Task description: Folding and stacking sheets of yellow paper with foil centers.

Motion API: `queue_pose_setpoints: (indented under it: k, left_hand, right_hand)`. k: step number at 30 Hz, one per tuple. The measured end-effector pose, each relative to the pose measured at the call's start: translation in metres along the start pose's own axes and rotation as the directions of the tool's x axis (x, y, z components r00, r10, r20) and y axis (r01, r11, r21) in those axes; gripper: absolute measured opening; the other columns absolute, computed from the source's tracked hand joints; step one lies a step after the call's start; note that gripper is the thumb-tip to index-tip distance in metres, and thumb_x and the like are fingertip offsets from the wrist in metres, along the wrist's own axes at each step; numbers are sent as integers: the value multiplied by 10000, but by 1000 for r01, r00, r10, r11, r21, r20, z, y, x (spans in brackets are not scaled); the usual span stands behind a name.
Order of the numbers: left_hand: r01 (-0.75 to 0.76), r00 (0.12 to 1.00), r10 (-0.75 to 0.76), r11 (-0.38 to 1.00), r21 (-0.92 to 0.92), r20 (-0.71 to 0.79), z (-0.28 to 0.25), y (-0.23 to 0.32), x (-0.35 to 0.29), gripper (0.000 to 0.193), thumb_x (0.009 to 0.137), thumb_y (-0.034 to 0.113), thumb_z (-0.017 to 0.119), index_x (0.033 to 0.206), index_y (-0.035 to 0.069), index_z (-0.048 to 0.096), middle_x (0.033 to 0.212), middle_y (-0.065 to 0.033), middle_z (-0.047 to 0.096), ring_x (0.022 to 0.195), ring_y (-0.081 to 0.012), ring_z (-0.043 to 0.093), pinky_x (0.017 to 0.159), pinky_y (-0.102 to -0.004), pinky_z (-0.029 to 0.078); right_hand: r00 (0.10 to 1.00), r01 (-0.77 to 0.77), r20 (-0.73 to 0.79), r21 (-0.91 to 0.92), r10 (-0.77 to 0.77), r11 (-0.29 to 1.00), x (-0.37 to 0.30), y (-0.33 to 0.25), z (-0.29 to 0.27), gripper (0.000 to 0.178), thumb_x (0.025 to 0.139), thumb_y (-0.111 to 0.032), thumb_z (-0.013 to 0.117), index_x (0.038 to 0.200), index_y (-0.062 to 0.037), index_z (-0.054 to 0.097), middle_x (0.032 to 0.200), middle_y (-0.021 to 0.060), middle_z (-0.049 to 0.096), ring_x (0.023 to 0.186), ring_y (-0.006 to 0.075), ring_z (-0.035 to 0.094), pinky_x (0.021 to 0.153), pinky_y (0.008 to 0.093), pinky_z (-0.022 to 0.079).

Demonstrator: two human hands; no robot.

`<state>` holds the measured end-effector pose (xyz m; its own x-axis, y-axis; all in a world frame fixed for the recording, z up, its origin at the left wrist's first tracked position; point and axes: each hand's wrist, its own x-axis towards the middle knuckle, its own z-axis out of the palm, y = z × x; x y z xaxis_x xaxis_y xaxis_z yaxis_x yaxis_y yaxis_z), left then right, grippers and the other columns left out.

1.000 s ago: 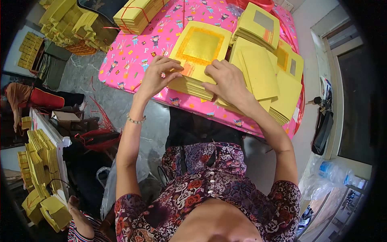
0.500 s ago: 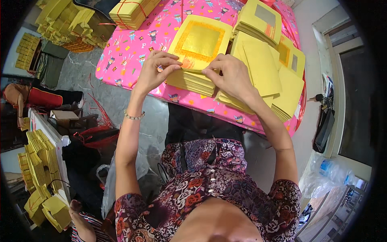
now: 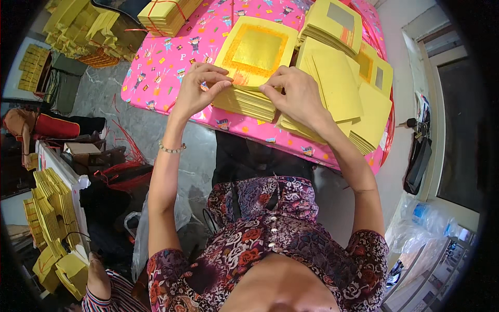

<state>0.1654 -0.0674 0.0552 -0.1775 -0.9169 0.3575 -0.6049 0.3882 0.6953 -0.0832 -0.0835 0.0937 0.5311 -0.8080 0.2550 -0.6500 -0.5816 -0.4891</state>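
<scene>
Two hands, one pink patterned tablecloth, and one bead bracelet.

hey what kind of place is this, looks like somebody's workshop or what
Probably a small home workshop for sorting or bundling yellow gold-foil paper sheets. Both hands, left hand and right hand, work a stack of sheets on a pink patterned table cover, with tied bundles beyond and more folded piles on the floor.

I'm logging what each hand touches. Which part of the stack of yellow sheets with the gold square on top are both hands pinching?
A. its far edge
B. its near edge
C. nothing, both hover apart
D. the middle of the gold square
B: the left hand and right hand pinch the near edge of the stack of yellow sheets on the pink table cover.
</scene>
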Motion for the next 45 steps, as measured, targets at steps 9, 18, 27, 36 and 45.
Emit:
queue_pose_setpoints:
  k: [9, 18, 27, 36, 45]
  left_hand:
    - [1, 1000, -1, 1000, -9, -9, 2, -1, -1, 154, 753, 212, 749, 843, 88, 734, 914, -45, 680, 904, -202, 559, 753, -320, 481]
    - [-7, 1000, 7, 1000, -9, -15, -2, 1, 2, 168, 745, 226, 748, 839, 88, 731, 903, -45, 674, 893, -207, 555, 779, -334, 459]
    - [-279, 956, 294, 904, 324, 4, 20, 31, 20, 334, 747, 127, 688, 1071, 102, 612, 847, -61, 595, 841, -269, 546, 734, -378, 449]
    - [-95, 920, 33, 986, -141, -390, 10, 40, 15, 262, 830, -60, 546, 1065, 38, 606, 935, -80, 631, 862, -185, 622, 768, -291, 493]
    - [-60, 988, -67, 661, -748, -138, 1, 45, 2, 212, 926, 66, 546, 1122, -12, 570, 1045, -72, 642, 938, -122, 607, 813, -280, 496]
  right_hand:
    - [1000, -10, -16, -12, 10, 1000, -1, 1, 2, 222, 785, -261, 648, 766, -50, 715, 774, 94, 622, 762, 271, 605, 686, 387, 485]
    - [1000, -5, -25, -51, 4, 999, 2, -1, 1, 220, 801, -258, 642, 780, -50, 709, 751, 81, 625, 714, 260, 612, 651, 371, 484]
    - [975, 102, -190, -69, -114, 992, 4, -12, -8, 216, 828, -267, 628, 776, -62, 672, 738, 108, 613, 689, 291, 622, 607, 387, 506]
    - [905, 30, -416, 270, 89, 962, 7, 2, -6, 965, 709, -423, 774, 1370, 46, 250, 1353, 242, 320, 1261, 357, 362, 1024, 422, 357]
    - [997, 22, -65, 799, 50, 600, 18, 16, 5, 1150, 631, -417, 839, 1415, 57, 144, 1430, 206, 282, 1349, 315, 265, 1097, 418, 239]
